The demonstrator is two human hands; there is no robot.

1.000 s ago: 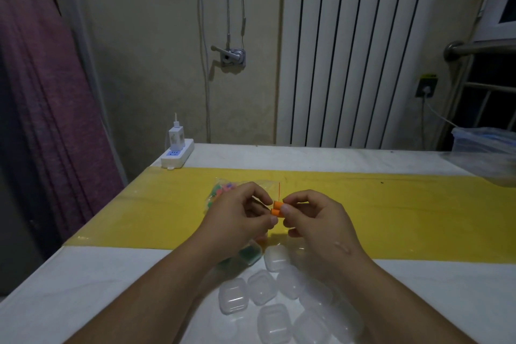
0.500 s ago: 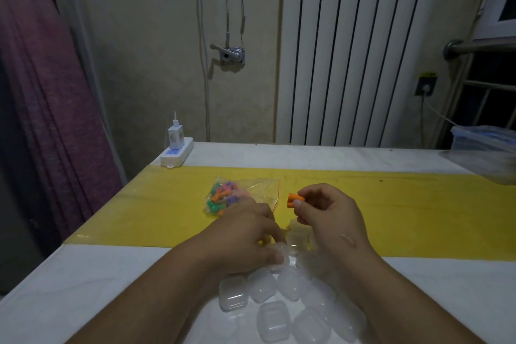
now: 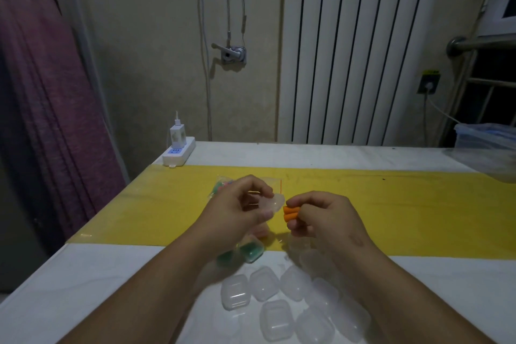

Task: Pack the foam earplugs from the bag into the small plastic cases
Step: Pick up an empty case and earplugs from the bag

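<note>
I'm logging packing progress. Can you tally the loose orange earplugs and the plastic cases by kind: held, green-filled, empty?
Orange earplugs, pinched by the right hand: 2
Clear case, held by the left hand: 1
Cases with green inside: 2
Empty clear cases: at least 7, some partly hidden
Total: at least 12

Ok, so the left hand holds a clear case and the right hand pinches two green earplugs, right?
Not quite. The head view shows the earplugs pinched by the right hand are orange, not green. The left hand does hold a clear case.
</note>
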